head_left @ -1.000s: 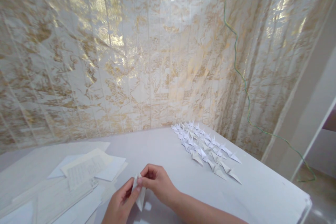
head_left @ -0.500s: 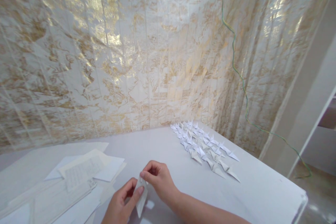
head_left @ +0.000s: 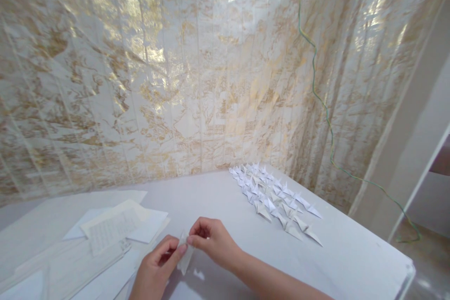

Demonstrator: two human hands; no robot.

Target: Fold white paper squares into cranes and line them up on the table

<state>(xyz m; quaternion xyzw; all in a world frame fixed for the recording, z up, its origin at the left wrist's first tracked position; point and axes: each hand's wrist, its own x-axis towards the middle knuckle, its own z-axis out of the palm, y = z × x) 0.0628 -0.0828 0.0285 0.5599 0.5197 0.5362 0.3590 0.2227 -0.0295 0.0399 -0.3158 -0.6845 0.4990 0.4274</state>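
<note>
A small piece of folded white paper is held between my two hands above the front of the table. My left hand pinches it from the left, thumb on its near face. At its upper right side, the thumb and forefinger of my right hand press together on the paper. Its lower end hangs down in a narrow point. My fingers cover part of the folds. To the right, several folded paper cranes stand in close rows on the tabletop.
Loose sheets of paper, some printed, overlap across the left of the white table. A gold-patterned curtain hangs behind. A green cord runs down it and past the table's right edge.
Both hands have shifted slightly, and the folded paper is turned, with a pointed tip now showing above my left fingers. My right fingers sit a little lower on its side.
</note>
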